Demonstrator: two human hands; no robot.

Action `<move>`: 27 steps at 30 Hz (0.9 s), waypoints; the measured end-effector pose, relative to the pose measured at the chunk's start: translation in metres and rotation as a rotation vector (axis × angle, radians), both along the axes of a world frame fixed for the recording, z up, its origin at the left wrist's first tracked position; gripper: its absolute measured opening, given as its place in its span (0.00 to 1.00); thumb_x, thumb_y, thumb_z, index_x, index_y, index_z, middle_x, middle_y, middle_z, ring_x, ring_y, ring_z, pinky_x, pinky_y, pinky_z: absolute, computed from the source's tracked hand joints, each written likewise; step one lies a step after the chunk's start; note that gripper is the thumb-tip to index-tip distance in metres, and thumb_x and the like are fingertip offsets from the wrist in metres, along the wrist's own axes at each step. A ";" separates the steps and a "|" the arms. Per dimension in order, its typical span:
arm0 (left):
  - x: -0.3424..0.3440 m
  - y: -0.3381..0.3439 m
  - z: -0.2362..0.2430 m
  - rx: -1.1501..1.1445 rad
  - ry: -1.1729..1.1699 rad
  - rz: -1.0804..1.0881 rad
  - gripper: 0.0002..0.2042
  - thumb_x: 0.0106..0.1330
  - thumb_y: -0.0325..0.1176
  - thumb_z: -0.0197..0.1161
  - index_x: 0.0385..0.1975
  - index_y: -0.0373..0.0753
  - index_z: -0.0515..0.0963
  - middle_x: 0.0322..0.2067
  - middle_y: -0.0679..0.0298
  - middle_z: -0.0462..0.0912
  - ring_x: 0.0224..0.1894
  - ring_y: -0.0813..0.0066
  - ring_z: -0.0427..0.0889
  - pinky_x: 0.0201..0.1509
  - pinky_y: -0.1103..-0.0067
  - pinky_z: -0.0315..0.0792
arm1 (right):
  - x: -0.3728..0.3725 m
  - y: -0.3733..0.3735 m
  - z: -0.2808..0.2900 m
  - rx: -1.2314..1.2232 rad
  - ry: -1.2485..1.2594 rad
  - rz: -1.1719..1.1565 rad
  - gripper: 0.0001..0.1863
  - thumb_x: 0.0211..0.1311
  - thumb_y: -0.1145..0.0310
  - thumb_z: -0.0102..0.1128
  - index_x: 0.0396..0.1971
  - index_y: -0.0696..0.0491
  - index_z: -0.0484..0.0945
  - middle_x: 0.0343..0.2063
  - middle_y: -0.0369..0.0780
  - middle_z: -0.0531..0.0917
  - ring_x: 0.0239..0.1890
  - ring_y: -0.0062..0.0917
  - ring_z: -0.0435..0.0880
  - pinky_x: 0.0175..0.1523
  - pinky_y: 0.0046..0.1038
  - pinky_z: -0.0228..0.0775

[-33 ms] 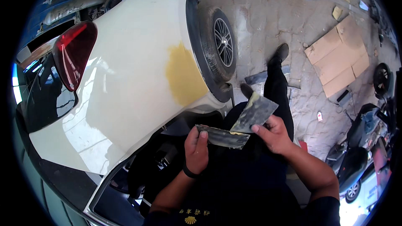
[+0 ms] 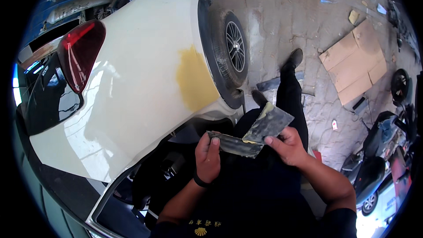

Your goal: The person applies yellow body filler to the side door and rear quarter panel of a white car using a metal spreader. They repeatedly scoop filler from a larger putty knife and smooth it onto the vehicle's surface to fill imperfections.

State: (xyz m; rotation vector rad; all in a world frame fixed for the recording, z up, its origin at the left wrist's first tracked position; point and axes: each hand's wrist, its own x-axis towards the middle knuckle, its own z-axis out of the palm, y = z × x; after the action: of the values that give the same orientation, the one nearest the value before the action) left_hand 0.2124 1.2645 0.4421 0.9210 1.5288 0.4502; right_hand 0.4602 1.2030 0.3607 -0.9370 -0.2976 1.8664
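A: While the left hand [image 2: 208, 158] pinches one flat scraper [image 2: 233, 144] by its near end, thumb on top, what is the right hand [image 2: 288, 146] doing?

B: In the head view, it grips a second scraper [image 2: 268, 123], fingers closed round the lower corner, blade edge laid against the first one. Both sit just right of the frame's centre, above the person's dark lap.

A: How would you do this well?

B: I'd judge the yellowish paste [image 2: 249, 141] where the two blades meet wants one firm, even drag, upper blade tilted steeply, lower one held flat and steady so nothing drips.

A: Which way do they point?

B: The left one's long axis runs nearly level, from the left thumb toward the right, dipping slightly. The right one's runs from the right hand up and leftward, toward the wheel [image 2: 231, 46].

A: And round about?

B: A white car [image 2: 132, 79] fills the left, with a yellow filler patch [image 2: 194, 77] beside the wheel arch and a red tail lamp [image 2: 79, 55] in the upper left. Cardboard [image 2: 352, 61] lies on the floor, upper right.
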 end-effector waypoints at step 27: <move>0.043 -0.005 0.040 -0.439 -1.025 0.383 0.15 0.84 0.36 0.51 0.60 0.34 0.77 0.57 0.58 0.85 0.60 0.63 0.83 0.68 0.66 0.74 | 0.014 0.029 0.093 0.381 -0.333 -0.089 0.11 0.52 0.68 0.56 0.34 0.56 0.71 0.31 0.40 0.75 0.34 0.26 0.71 0.42 0.28 0.64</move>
State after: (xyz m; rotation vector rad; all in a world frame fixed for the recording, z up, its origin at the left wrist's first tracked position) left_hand 0.2554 1.2598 0.4818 -0.0160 0.7712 0.6837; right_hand 0.4744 1.2319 0.4538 -0.9713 -0.7720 1.4967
